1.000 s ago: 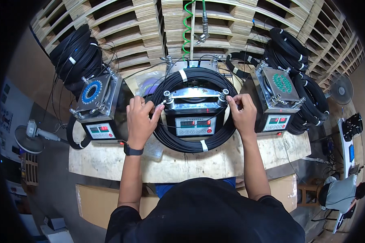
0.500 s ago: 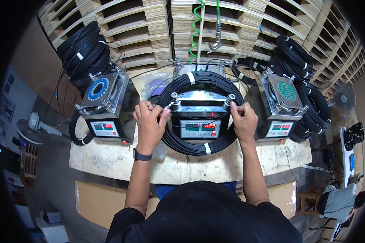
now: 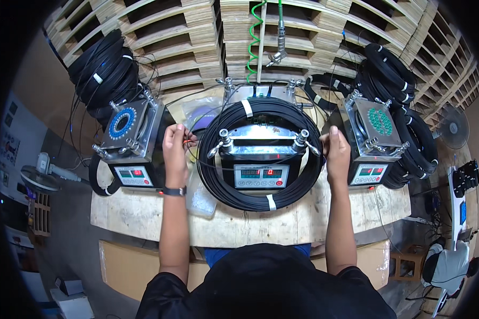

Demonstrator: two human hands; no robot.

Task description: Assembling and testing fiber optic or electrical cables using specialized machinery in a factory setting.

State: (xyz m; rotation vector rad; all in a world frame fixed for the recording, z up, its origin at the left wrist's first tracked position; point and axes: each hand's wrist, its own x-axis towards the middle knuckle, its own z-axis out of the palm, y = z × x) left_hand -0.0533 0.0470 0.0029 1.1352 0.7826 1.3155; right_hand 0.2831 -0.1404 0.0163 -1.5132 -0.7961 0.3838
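Observation:
A large coil of thin black cable [image 3: 210, 186], tied with white bands, hangs around the front of the middle machine [image 3: 261, 176], which has a lit display and metal clamp posts. To the left of the coil, my left hand [image 3: 175, 146] is closed in a pinch on a thin black cable end [image 3: 187, 141] that shows a small orange-red bit. Just off the coil's right edge is my right hand [image 3: 337, 154], its fingers curled together; what lies in them, if anything, is hidden.
A machine with a blue ring of fittings [image 3: 123, 123] stands at left, one with green fittings [image 3: 379, 122] at right. More cable coils [image 3: 102, 72] are piled behind. A clear plastic bag [image 3: 203, 201] lies on the wooden table [image 3: 239, 229]. Pallets [image 3: 191, 42] rise behind.
Both hands have left the clamp posts and moved outward, the left one to the left and the right one to the right. The display's red digits have changed.

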